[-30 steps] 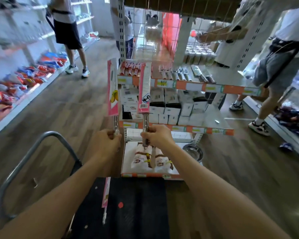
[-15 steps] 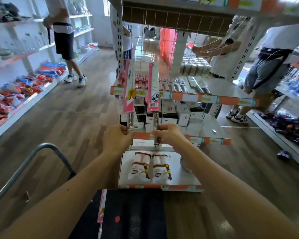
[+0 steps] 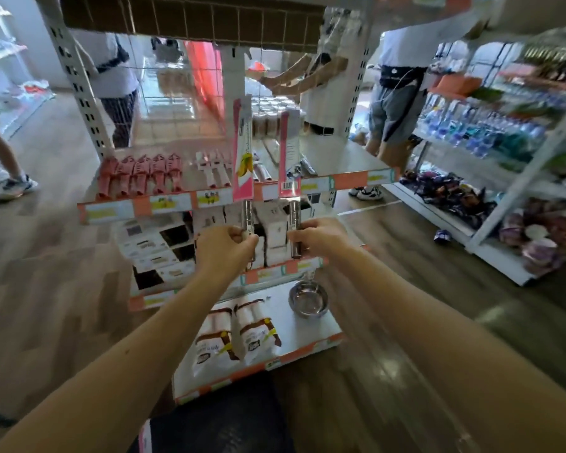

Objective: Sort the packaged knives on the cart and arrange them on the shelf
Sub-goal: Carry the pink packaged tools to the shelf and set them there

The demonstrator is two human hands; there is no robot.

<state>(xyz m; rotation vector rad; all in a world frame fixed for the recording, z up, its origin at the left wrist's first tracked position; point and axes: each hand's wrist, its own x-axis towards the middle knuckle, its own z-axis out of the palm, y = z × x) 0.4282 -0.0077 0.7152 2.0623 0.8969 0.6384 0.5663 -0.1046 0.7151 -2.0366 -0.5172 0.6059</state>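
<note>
Both hands were raised at the centre of the frame, a small gap between them, each closed round the metal handle of a packaged knife held upright. The left hand (image 3: 224, 245) gripped the knife on the pink card printed with a yellow fruit (image 3: 243, 158); the right hand (image 3: 321, 235) gripped the second knife (image 3: 289, 158), whose card showed a barcode at its lower end. The two cards stood side by side in front of the orange-and-white edge of the shelf (image 3: 350, 161) – neither was resting on it. On that shelf, left of centre, a row of pink packaged items (image 3: 138, 174) lay with white ones beside them. Lower down were white boxes (image 3: 154, 243), then a steel bowl (image 3: 308, 299) and two brown-banded packets (image 3: 239, 335) on the bottom level. The dark cart (image 3: 216, 420) showed at the bottom edge – its load was too blurred to tell.
</note>
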